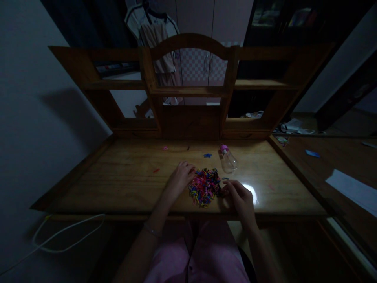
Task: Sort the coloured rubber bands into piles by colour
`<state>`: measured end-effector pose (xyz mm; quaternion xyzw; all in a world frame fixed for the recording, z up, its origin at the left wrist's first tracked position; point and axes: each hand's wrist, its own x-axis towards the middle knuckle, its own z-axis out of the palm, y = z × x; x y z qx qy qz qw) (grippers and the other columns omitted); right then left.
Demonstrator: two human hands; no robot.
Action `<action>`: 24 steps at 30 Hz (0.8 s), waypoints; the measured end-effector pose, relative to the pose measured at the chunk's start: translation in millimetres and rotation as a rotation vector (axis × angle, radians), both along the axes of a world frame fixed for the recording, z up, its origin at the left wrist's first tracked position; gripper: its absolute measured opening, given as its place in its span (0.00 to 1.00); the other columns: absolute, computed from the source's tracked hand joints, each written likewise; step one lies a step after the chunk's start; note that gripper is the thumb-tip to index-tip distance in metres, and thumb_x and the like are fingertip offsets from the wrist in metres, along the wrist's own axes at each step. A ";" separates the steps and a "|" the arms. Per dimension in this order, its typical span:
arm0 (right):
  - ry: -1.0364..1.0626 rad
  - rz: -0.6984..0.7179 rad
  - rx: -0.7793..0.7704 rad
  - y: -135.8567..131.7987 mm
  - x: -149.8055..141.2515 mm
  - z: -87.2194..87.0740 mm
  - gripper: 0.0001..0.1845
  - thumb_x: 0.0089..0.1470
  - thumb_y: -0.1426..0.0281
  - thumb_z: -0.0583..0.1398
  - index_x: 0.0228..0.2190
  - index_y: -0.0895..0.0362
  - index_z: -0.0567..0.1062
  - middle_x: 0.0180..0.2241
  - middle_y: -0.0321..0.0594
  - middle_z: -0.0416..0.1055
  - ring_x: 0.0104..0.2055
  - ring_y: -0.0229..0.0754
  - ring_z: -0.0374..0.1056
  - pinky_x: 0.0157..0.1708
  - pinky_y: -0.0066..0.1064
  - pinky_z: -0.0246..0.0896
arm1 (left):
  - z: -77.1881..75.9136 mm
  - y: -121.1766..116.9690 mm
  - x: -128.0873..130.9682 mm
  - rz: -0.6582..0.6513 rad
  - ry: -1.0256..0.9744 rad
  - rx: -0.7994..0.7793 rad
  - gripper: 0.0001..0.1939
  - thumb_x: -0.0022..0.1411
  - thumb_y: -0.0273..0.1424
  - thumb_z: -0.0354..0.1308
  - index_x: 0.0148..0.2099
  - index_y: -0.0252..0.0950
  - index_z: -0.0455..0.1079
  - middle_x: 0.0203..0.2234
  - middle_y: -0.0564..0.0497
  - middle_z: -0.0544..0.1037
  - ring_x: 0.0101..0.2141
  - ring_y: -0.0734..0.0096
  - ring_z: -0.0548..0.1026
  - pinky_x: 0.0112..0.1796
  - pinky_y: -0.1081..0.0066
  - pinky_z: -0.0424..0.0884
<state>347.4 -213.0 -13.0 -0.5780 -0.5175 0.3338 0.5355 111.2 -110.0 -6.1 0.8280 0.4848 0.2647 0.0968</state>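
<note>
A heap of small, thin multi-coloured pieces [203, 186], which look like little clips, lies near the front of the wooden desk. My left hand [183, 175] rests against the heap's left side with its fingers curled together. At the right edge, my right hand [238, 192] has thumb and fingers pinched close to some dark pieces. What either hand holds is too small and dim to make out. A small group of blue pieces [207, 155] lies behind the heap. One loose piece [225, 179] is just above my right fingertips.
A clear bottle with a pink top [228, 160] lies behind my right hand. Pink pieces [165, 148] and a red piece [156, 170] are scattered on the left. A wooden shelf unit [188, 92] stands along the back. A white cable [67, 232] loops at lower left.
</note>
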 end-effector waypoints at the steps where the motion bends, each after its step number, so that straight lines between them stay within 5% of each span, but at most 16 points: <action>1: 0.006 0.002 -0.002 0.2 0.0 -0.8 0.16 0.59 0.59 0.57 0.38 0.56 0.78 0.27 0.37 0.74 0.32 0.41 0.70 0.34 0.30 0.62 | -0.8 1.6 2.4 -0.022 0.026 0.000 0.06 0.61 0.27 0.57 0.40 0.36 0.73 0.36 0.47 0.73 0.42 0.62 0.69 0.45 0.65 0.67; 8: 0.017 -0.001 0.004 0.7 0.5 -1.4 0.16 0.59 0.59 0.57 0.38 0.56 0.78 0.28 0.38 0.75 0.32 0.41 0.71 0.34 0.29 0.63 | -0.9 9.6 6.9 -0.083 0.030 -0.017 0.08 0.57 0.20 0.55 0.37 0.37 0.69 0.34 0.49 0.74 0.40 0.63 0.70 0.44 0.66 0.66; 14: 0.001 0.010 -0.002 -0.2 0.7 0.7 0.15 0.59 0.59 0.57 0.37 0.56 0.78 0.28 0.38 0.75 0.31 0.41 0.71 0.34 0.29 0.62 | 10.5 15.6 -9.2 -0.004 -0.044 -0.040 0.06 0.58 0.25 0.56 0.40 0.38 0.67 0.34 0.50 0.74 0.38 0.65 0.71 0.41 0.67 0.66; 20: -0.021 0.001 0.005 0.7 0.5 0.6 0.16 0.59 0.58 0.57 0.36 0.56 0.78 0.27 0.38 0.75 0.32 0.41 0.70 0.34 0.29 0.62 | 34.4 75.8 -69.2 0.236 0.015 -0.041 0.04 0.57 0.27 0.57 0.38 0.37 0.69 0.35 0.48 0.76 0.38 0.66 0.73 0.40 0.69 0.65; 24: -0.025 0.012 0.010 0.4 0.1 2.0 0.17 0.59 0.57 0.56 0.37 0.56 0.78 0.27 0.38 0.74 0.32 0.42 0.70 0.34 0.30 0.62 | 34.7 114.9 -102.5 0.365 0.007 -0.046 0.06 0.54 0.26 0.59 0.37 0.35 0.71 0.32 0.45 0.77 0.35 0.63 0.74 0.39 0.68 0.66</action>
